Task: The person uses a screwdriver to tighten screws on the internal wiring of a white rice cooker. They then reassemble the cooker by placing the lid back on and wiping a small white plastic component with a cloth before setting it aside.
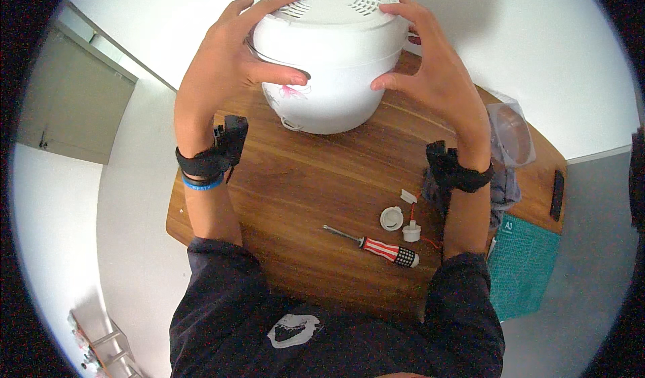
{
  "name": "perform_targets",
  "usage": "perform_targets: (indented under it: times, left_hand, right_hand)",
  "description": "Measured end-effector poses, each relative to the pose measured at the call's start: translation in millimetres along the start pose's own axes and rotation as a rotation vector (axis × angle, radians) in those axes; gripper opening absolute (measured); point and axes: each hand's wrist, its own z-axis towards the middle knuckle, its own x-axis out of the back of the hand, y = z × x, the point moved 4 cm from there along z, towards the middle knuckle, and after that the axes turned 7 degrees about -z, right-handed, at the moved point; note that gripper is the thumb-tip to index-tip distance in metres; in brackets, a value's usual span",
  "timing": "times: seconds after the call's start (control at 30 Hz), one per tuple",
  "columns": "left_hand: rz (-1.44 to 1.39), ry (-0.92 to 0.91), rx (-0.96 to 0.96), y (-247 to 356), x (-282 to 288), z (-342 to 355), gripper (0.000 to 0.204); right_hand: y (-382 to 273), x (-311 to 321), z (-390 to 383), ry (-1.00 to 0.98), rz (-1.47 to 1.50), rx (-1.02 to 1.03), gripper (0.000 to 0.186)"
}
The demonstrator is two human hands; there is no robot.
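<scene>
A white rounded appliance that looks like a rice cooker (336,59) stands bottom up at the far side of the wooden table (289,183). Slotted vents show on its upturned base, and a pink flower print on its side. My left hand (225,65) grips its left side, fingers over the base's rim and thumb on the wall. On the opposite side my right hand (440,62) holds it the same way. Nearer me lie a screwdriver (381,249) with a striped handle, a round white cap (392,219) and a small white fitting (412,231) with red wire.
By my right forearm a grey cloth (505,193) lies partly hidden, with a clear plastic container (512,135) behind it. A green cutting mat (524,264) and a black bar-shaped object (557,195) are at the right edge. White wall (531,62) rises behind the table.
</scene>
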Motion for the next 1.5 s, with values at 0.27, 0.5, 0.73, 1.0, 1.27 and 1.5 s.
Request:
perform_targets:
  times: [0.27, 0.5, 0.73, 1.0, 1.27, 1.5]
  left_hand:
    - [0.015, -0.026, 0.106, 3.3, 2.8, -18.2, 0.114]
    - [-0.158, -0.032, 0.015, -8.0, 14.7, -27.9, 0.107]
    - [0.143, -0.155, 0.042, 6.4, 41.1, -37.9, 0.106]
    - [0.367, -0.222, -0.026, 80.3, 27.2, -51.4, 0.087]
    - [0.228, -0.093, -0.047, 78.6, -11.0, -38.5, 0.078]
    - [-0.082, -0.21, -0.161, 40.6, 9.0, -23.2, 0.077]
  right_hand:
    - [-14.3, 1.8, 0.2, 0.007, -0.08, 0.044, 0.101]
    - [-43.1, 2.1, -2.7, 0.01, -0.274, 0.08, 0.103]
    - [-47.0, 22.2, -10.2, -0.069, -0.154, 0.048, 0.087]
    - [-50.1, 6.4, -22.9, 0.067, -0.172, 0.184, 0.081]
    - [-72.7, 10.2, -27.8, 0.074, -0.281, 0.081, 0.088]
    - [-30.1, 27.4, -12.9, 0.058, -0.25, 0.317, 0.078]
